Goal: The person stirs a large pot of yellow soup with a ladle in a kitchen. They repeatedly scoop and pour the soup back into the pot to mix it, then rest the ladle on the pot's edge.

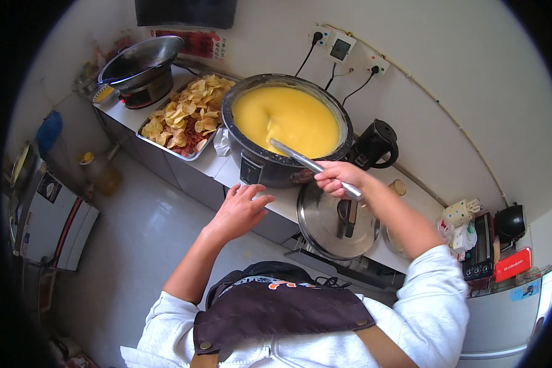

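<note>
A large dark electric pot (pixel 285 172) holds thick yellow batter-like liquid (pixel 299 115), nearly up to its rim. My right hand (pixel 338 177) grips the metal handle (pixel 299 158) of a utensil. Its far end is sunk in the yellow liquid, so its shape is hidden. In front of the pot, my left hand (pixel 244 209) hovers near the counter edge, fingers apart and holding nothing. Left of the pot stands a metal tray (pixel 191 156) of thin potato chips (pixel 184 110) and diced pinkish pieces (pixel 191 140). A crumpled white tissue (pixel 221 142) lies between tray and pot.
A round metal lid (pixel 313 225) lies right of the pot, overhanging an open drawer (pixel 322 262). Behind it stands a black kettle (pixel 379 142). An electric wok (pixel 142 69) occupies the counter's left end. Power cords (pixel 306 57) run up to wall sockets. A white appliance (pixel 53 225) stands left.
</note>
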A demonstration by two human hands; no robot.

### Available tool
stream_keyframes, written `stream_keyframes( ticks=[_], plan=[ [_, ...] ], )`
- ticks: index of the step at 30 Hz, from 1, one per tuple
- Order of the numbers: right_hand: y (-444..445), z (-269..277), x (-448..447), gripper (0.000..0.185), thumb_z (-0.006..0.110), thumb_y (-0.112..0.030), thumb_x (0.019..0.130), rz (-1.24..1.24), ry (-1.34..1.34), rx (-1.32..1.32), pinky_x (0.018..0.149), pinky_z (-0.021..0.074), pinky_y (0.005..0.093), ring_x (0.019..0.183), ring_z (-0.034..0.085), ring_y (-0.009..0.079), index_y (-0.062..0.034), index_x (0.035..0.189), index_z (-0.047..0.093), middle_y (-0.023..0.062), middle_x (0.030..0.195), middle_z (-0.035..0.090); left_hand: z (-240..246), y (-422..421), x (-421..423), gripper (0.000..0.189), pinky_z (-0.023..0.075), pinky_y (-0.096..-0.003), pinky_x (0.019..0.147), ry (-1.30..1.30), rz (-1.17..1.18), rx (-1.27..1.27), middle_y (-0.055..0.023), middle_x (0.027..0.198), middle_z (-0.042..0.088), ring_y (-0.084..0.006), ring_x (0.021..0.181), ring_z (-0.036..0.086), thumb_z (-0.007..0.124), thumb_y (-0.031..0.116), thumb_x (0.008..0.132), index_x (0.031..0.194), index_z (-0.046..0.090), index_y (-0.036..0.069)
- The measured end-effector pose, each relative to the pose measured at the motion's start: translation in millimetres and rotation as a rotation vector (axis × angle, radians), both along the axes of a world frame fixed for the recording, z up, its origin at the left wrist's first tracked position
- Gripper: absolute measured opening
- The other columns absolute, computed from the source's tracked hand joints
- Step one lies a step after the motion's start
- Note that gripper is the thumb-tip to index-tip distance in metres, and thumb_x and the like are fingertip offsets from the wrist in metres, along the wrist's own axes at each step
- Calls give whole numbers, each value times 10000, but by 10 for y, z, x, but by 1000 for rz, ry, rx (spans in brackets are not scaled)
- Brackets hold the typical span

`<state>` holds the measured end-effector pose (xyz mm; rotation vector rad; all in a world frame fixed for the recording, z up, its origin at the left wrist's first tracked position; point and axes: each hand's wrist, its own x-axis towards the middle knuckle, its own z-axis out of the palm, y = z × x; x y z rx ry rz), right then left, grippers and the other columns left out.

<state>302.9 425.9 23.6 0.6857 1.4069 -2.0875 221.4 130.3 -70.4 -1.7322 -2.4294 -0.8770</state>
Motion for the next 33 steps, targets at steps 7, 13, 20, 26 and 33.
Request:
stream_keyframes(
  ticks=[7,13,20,26,33],
  plan=[
    [-36,-205,158,397,424,-14,1011,-206,208,-239,353,350,169,433,381,-2,-98,1396,373,-7,729,455,97,-66,21,346,337,-556,1116,35,28,-58,-123,1319,541,-321,1245,517,650,187,918,1262,622,183],
    [205,138,413,676,493,-8,966,-131,335,75,346,349,180,423,369,10,-136,1569,215,-6,714,459,109,-30,22,351,335,-550,1117,19,24,-105,-122,1320,542,-321,1233,525,652,187,912,1262,625,180],
    [441,294,640,756,550,-21,933,-179,336,531,357,379,208,438,447,31,-137,1584,183,6,721,488,140,119,-19,345,339,-548,1113,41,14,-109,-123,1318,544,-332,1219,532,648,194,914,1259,628,180],
    [604,215,790,761,549,-30,932,-149,314,936,378,391,237,436,456,53,-148,1592,189,10,761,541,136,335,-50,351,335,-563,1121,18,-39,-108,-128,1319,543,-327,1226,531,647,193,913,1262,624,178],
    [850,-256,824,799,584,-65,877,98,383,1631,575,514,337,622,601,197,-184,1587,238,137,938,624,135,460,-66,357,332,-568,1126,11,-70,-114,-126,1322,543,-323,1236,528,644,193,912,1268,623,181]
  ],
)
